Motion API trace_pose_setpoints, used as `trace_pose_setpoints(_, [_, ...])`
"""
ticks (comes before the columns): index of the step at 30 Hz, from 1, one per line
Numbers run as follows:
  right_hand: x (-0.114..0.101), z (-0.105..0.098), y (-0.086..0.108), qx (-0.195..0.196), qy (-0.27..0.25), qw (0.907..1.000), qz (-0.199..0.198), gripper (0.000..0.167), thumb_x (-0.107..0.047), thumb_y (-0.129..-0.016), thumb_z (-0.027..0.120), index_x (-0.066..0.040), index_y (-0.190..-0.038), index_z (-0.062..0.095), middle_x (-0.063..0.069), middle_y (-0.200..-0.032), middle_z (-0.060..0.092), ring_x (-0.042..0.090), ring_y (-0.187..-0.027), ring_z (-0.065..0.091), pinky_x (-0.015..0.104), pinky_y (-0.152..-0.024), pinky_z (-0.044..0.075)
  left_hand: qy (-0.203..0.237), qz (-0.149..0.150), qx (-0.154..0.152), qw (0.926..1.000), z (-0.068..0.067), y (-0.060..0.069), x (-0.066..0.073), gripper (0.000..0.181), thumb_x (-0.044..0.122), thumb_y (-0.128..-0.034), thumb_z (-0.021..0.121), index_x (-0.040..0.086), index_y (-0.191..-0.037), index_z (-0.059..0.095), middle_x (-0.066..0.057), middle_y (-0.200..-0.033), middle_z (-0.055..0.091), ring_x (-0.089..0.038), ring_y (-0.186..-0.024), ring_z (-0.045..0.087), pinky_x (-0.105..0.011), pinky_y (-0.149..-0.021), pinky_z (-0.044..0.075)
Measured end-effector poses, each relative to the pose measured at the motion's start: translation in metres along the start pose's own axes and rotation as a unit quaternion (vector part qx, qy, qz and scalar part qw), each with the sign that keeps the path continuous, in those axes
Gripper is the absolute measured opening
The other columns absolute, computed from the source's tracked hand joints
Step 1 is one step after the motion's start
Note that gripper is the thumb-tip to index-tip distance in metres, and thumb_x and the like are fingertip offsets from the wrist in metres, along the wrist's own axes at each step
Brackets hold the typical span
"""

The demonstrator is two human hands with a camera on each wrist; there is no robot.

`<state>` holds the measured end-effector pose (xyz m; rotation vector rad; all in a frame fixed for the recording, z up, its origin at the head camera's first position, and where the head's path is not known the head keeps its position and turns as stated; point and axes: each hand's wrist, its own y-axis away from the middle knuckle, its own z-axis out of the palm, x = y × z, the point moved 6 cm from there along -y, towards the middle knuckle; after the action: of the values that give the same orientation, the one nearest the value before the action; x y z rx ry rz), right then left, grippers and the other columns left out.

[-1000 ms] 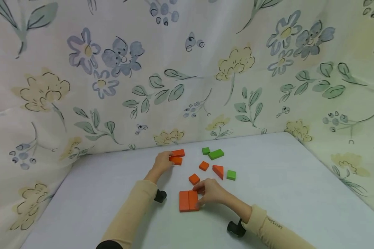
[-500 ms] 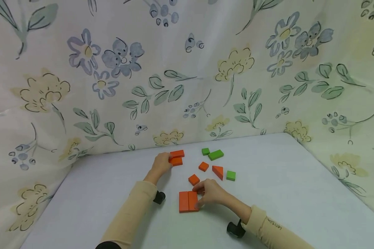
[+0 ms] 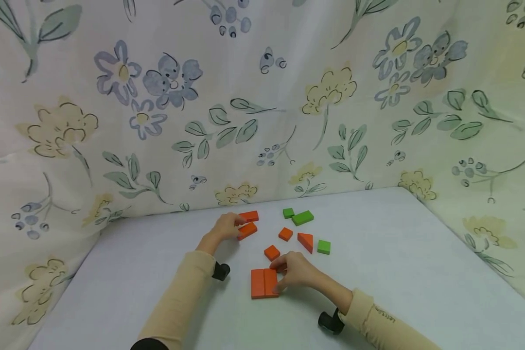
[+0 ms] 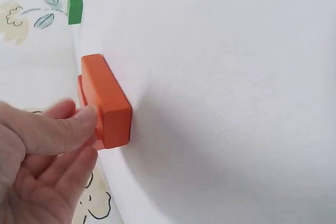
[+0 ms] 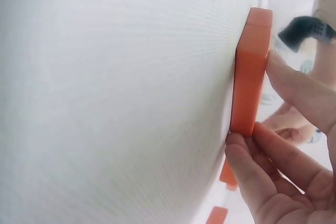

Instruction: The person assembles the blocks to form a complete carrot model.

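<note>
At the back left, my left hand [image 3: 220,230] pinches the near end of an orange block [image 3: 247,231], which lies tilted in front of another orange block [image 3: 250,216]. In the left wrist view, the thumb of the left hand [image 4: 44,148] is against the orange block [image 4: 110,95]; its fingertips are partly hidden. Two orange blocks lie side by side nearer the front, a left one [image 3: 257,284] and a right one [image 3: 271,282]. My right hand [image 3: 298,270] grips the right one between thumb and fingers, as the right wrist view shows on the block [image 5: 249,82].
Two small orange blocks [image 3: 286,234] [image 3: 271,252], an orange triangle [image 3: 306,242] and a green block [image 3: 324,247] lie mid-table. Behind them are a small green block [image 3: 288,213] and a longer one [image 3: 303,218]. A floral cloth [image 3: 245,160] hangs behind the white table [image 3: 398,253].
My left hand has shifted slightly left, and the front orange block at its fingers has turned, its left end coming nearer and apart from the block behind. The right hand has stayed put.
</note>
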<state>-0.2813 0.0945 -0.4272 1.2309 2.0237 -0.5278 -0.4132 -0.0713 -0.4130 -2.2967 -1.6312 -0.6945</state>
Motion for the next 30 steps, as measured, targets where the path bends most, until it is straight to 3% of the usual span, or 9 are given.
trace_pose_setpoints(3, [0.0,0.0,0.0,-0.002,0.002,1.0,0.004,0.04,-0.008,-0.069,0.087,0.001,-0.105,0.071,0.004,-0.097,0.069,0.017,-0.084,0.059,0.025,-0.075,0.051,-0.014,0.029,-0.047,0.9984,0.005,-0.003,0.005,0.05,-0.014,-0.0792,0.059,0.006,-0.125,0.065,-0.014,-0.128,0.059,-0.03,-0.112,0.05,-0.045,-0.101,0.042])
trace_pose_setpoints(6, [0.0,-0.001,0.0,-0.002,0.005,1.0,0.006,0.041,-0.009,-0.069,0.087,0.0,-0.105,0.072,0.003,-0.097,0.068,0.016,-0.083,0.058,0.025,-0.074,0.051,-0.066,0.067,-0.083,0.9921,0.01,-0.005,0.012,0.056,-0.018,-0.0797,0.055,0.007,-0.129,0.063,-0.014,-0.135,0.055,-0.03,-0.119,0.048,-0.045,-0.105,0.038])
trace_pose_setpoints(12, [-0.003,-0.003,0.001,0.002,-0.001,1.0,0.009,0.042,-0.008,-0.067,0.088,0.001,-0.105,0.071,0.003,-0.096,0.068,0.016,-0.082,0.058,0.024,-0.073,0.051,-0.141,0.106,-0.109,0.9782,0.018,-0.008,0.022,0.056,-0.019,-0.0838,0.057,0.007,-0.133,0.059,-0.012,-0.139,0.052,-0.029,-0.127,0.045,-0.043,-0.11,0.032])
trace_pose_setpoints(16, [-0.004,-0.002,0.001,0.003,-0.001,1.0,0.009,0.042,-0.007,-0.067,0.088,0.002,-0.104,0.071,0.004,-0.096,0.068,0.017,-0.082,0.058,0.024,-0.073,0.051,-0.147,0.083,-0.111,0.9794,0.018,-0.008,0.021,0.056,-0.018,-0.0854,0.058,0.007,-0.135,0.057,-0.012,-0.142,0.05,-0.03,-0.128,0.044,-0.044,-0.111,0.031])
trace_pose_setpoints(21, [-0.004,-0.001,-0.001,0.001,-0.002,1.0,0.007,0.042,-0.008,-0.068,0.088,0.001,-0.105,0.071,0.003,-0.097,0.068,0.018,-0.083,0.058,0.026,-0.073,0.051,-0.147,0.058,-0.117,0.9804,0.011,-0.004,0.017,0.054,-0.014,-0.0838,0.061,0.007,-0.134,0.058,-0.011,-0.137,0.052,-0.028,-0.116,0.047,-0.043,-0.105,0.038])
trace_pose_setpoints(30, [-0.003,-0.001,0.0,0.006,0.003,0.9999,0.015,0.042,-0.009,-0.067,0.088,0.001,-0.105,0.072,0.003,-0.096,0.068,0.015,-0.081,0.057,0.024,-0.072,0.051,-0.108,0.028,-0.117,0.9869,0.006,0.002,0.001,0.055,0.015,-0.0771,0.079,0.001,-0.127,0.059,-0.008,-0.114,0.058,-0.024,-0.102,0.049,-0.041,-0.097,0.044])
